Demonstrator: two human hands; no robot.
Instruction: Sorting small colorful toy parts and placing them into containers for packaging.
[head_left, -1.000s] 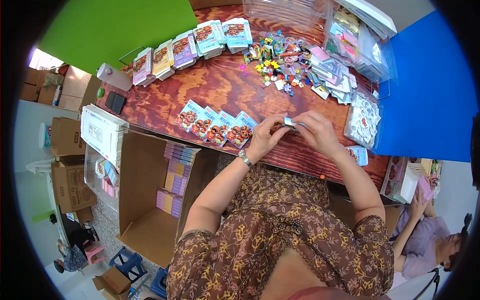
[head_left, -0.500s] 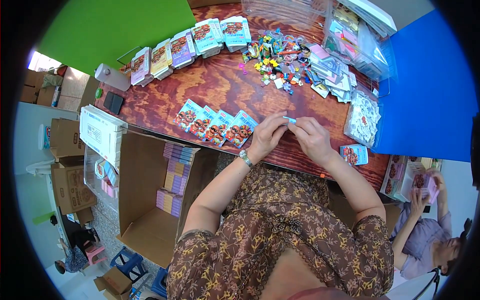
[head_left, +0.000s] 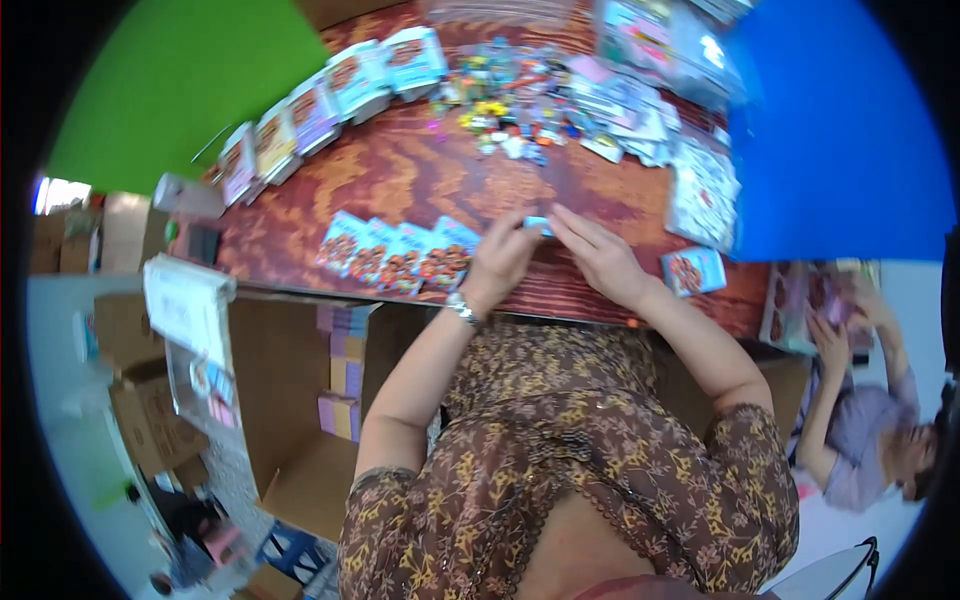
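Note:
In front of me, at the table's near edge, my left hand is closed around a small light-blue box, of which only one narrow end shows. My right hand lies against the box's right side, its fingers stretched out straight. Just left of my left hand, several light-blue printed boxes lie overlapping in a row. Another light-blue box lies by itself right of my right forearm. The picture is blurred, so the exact fingertip contact is unclear.
Stacks of printed flat boxes line the table's far left. Colourful small trinkets and loose cards are heaped at the back. A clear tray of white pieces stands right. An open carton stands below left; a co-worker sits right.
The view has shifted, and the table's contents appear farther left. My right fingers have straightened from a pinch on the light-blue box. My left hand still holds it.

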